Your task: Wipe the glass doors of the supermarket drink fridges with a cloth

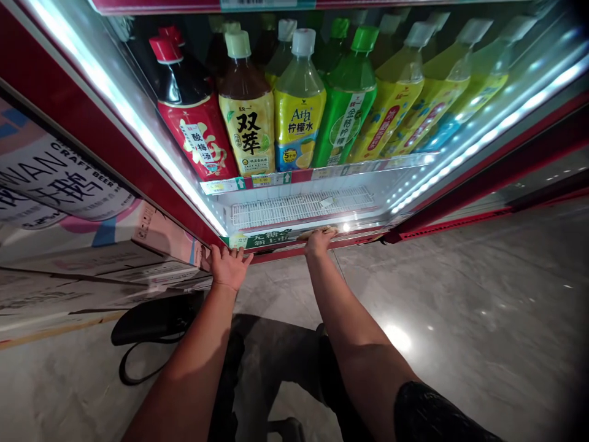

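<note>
Both my arms reach forward to the bottom of a lit drinks fridge. My left hand (229, 268) lies with fingers spread on the red lower frame (271, 254), at its left corner, holding nothing. To the right, my right hand (318, 242) presses a tan cloth (304, 235) against the fridge's bottom front edge. Only a thin strip of the cloth shows around the fingers. Beside it runs a dark green label strip (269, 238) with white characters. Just behind lies a white wire rack (299, 207), with a small pale piece (326, 202) on it.
Several drink bottles, including a lemon-water bottle (300, 123), stand on the shelf above, over a price rail (267, 179). Stacked cartons (165, 236) flank the fridge on the left. A black bag (151, 319) with a strap lies on the grey tiled floor (483, 319).
</note>
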Tool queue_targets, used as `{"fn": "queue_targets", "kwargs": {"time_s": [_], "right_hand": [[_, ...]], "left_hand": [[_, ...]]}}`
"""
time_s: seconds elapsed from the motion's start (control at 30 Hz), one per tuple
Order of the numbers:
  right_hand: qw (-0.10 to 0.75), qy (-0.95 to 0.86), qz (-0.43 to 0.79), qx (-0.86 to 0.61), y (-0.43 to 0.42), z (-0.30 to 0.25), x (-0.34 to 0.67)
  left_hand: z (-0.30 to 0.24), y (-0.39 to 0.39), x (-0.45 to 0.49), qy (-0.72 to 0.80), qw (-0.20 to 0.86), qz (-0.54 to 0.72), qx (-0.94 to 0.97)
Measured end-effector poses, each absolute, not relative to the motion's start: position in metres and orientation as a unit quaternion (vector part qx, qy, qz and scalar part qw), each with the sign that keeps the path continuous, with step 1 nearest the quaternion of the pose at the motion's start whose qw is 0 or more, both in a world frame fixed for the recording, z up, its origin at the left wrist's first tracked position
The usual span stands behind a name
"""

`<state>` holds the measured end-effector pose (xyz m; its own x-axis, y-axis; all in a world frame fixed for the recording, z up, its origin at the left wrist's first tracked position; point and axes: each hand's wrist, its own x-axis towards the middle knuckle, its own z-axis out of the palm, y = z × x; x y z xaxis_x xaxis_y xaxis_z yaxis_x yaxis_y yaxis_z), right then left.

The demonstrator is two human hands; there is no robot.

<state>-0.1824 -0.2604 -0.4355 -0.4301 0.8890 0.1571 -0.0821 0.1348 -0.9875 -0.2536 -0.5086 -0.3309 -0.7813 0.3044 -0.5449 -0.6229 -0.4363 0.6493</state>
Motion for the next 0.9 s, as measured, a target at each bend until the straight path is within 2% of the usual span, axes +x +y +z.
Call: {"fn": "queue_targets", "kwargs": {"time_s": [0.27, 0.53, 0.73, 0.9], "right_hand": [[0.497, -0.501, 0.566, -0.426, -0.196, -0.436, -0.137], [0.481, -0.529, 0.553, -0.429, -0.197, -0.456, -0.129], [0.529, -0.52, 0.489, -0.459, -0.154, -0.45, -0.11], [0.523, -0.516, 0.47, -0.489, -0.121, -0.466, -0.1]], "left_hand": [[-0.329, -0.509, -0.247, 0.458, 0.274, 0.83, -0.165], [-0.327, -0.51, -0.243, 0.474, 0.274, 0.82, -0.168], [-0.33, -0.507, -0.244, 0.47, 0.264, 0.825, -0.169], [-0.328, -0.502, -0.242, 0.483, 0.262, 0.818, -0.168]]}}
